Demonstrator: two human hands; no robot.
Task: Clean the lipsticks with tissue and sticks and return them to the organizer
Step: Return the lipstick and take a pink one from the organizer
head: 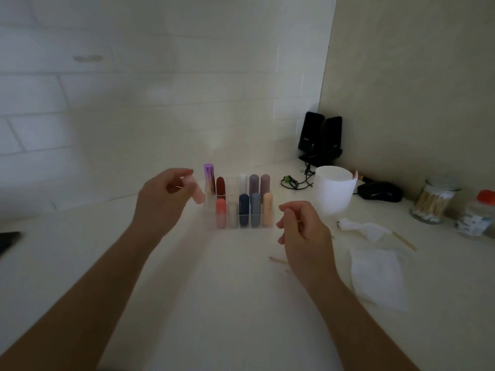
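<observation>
Return seems underway: left hand (163, 199) pinches a pink lipstick (198, 194) at the left end of the organizer (257, 228), needing a free slot; right hand (305, 236) curls loosely, seemingly empty.

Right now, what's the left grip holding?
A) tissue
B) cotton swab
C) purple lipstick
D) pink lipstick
D: the left grip holds the pink lipstick at the left end of the organizer, while the purple lipstick stands in a slot.
</observation>
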